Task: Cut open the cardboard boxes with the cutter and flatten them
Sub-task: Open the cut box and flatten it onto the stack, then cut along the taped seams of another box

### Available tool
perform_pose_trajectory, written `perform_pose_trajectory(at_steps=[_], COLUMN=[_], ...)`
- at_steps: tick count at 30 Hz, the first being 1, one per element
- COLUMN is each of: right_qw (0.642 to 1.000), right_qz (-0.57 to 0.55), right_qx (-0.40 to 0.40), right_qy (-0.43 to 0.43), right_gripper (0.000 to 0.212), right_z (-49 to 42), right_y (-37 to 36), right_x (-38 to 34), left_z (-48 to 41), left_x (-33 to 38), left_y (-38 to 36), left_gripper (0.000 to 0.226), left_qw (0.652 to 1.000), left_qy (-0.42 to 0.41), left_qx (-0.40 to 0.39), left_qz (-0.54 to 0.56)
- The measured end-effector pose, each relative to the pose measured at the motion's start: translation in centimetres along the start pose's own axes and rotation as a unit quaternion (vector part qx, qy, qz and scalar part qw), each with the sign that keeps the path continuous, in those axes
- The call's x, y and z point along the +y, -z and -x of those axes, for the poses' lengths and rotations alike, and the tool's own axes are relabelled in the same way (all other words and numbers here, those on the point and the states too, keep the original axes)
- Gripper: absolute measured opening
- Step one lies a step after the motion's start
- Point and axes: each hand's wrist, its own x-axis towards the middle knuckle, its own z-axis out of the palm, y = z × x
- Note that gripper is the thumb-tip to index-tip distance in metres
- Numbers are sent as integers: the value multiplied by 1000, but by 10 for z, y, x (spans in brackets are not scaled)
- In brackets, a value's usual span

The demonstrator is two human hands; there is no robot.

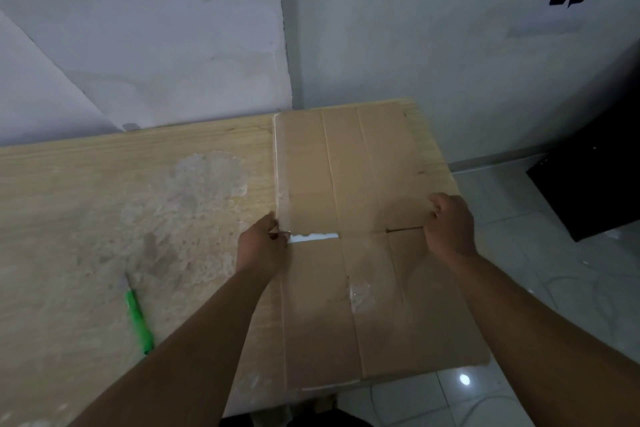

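Note:
A flattened brown cardboard box (349,184) lies on the right end of the wooden table (104,201), its near edge hanging over the table's front. My left hand (265,246) grips its left edge by a strip of clear tape and a white gap in the board. My right hand (450,224) grips the right edge next to a short slit. The green cutter (138,317) lies on the table well to the left of both hands, blade end pointing away.
White walls meet in a corner behind the table. To the right, a tiled floor (554,270) lies below the table's edge, and a black box-like object (595,180) stands there. A worn pale patch marks the tabletop's middle.

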Motion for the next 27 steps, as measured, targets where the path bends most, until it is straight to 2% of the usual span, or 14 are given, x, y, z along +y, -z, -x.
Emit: perform_pose_trajectory(at_steps=[2, 5, 11, 14, 16, 22, 27], right_qw=[999, 994, 982, 966, 955, 920, 913], right_qz=[-9, -24, -29, -25, -22, -9, -21], right_qx=[15, -7, -100, -166, -192, -245, -253], right_qy=[47, 103, 156, 198, 223, 305, 320], right_gripper=[35, 29, 40, 42, 36, 15, 16], right_z=[11, 30, 72, 97, 115, 176, 241], right_y=[-7, -24, -66, -90, -107, -170, -247], right_x=[-12, -31, -104, -156, -193, -318, -444], left_z=[3, 9, 15, 17, 17, 7, -20], left_x=[-5, -17, -55, -78, -96, -166, -245], left_y=[4, 18, 81, 122, 153, 256, 366], left_gripper=[52, 41, 22, 15, 9, 10, 11], left_qw=[1000, 999, 997, 997, 998, 997, 994], left_qy=[-14, -40, -62, -50, -38, -46, -73], left_qx=[-7, -11, -12, 5, 23, 57, 57], left_qz=[-1, -25, -53, -51, -45, -37, -51])
